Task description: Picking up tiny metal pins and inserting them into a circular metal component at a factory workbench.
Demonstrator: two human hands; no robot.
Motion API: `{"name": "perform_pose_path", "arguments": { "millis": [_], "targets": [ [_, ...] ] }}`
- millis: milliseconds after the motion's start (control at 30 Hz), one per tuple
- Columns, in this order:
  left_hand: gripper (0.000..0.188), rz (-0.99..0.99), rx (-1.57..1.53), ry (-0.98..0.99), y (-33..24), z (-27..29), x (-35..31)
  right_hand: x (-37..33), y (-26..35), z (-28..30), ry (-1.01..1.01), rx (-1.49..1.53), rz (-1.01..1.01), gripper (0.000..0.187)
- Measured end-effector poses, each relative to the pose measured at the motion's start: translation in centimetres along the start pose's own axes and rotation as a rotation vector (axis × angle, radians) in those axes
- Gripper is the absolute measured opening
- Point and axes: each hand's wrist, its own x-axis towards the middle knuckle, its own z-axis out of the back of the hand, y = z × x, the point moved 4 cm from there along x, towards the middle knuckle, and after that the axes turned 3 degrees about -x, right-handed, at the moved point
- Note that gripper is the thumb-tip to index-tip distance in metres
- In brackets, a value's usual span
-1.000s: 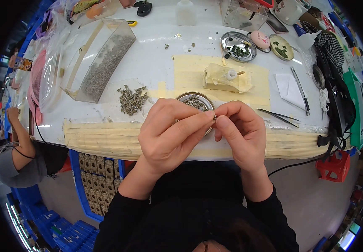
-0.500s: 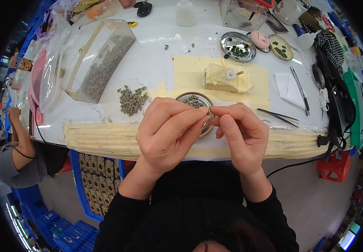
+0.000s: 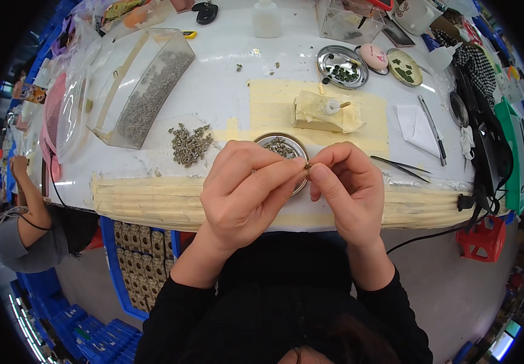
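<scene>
My left hand and my right hand meet at the fingertips above a round metal dish. Between thumb and forefinger, both hands pinch a tiny metal part, too small to make out its exact kind. Beneath them the dish holds many small metal pieces; my fingers hide its near side. To the left of my left hand lies a loose pile of small metal parts on the white table.
A clear bin of small grey parts stands at left. Behind my hands is a tape-wrapped block with a small bottle. Tweezers lie at right, near a folded white paper. A dish of dark green pieces sits farther back.
My right thumb and forefinger have closed in to the left, pressing against the left fingertips. The tiny part now shows between them. The things on the table look unmoved.
</scene>
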Motion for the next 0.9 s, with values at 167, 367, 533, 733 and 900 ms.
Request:
{"name": "perform_pose_path", "arguments": {
  "millis": [167,367,533,733,900],
  "targets": [
    [0.025,0.031,0.030,-0.017,0.1,-0.1,0.1,-0.1,0.7,-0.1,-0.009,-0.138,0.173,0.013],
    [0.024,0.046,0.022,-0.021,0.2,0.0,0.1,-0.2,0.9,-0.1,-0.028,-0.196,0.143,0.015],
    [0.025,0.064,-0.009,-0.022,0.0,0.1,0.2,-0.3,0.8,0.1,-0.048,-0.179,0.067,0.016],
    [0.026,-0.007,-0.018,-0.026,0.1,-0.1,0.2,0.0,0.2,-0.2,0.009,-0.178,0.052,0.016],
    [0.026,-0.007,-0.014,-0.007,0.0,0.0,0.1,0.0,0.0,-0.2,0.022,-0.044,-0.028,0.016]
  ]
}}
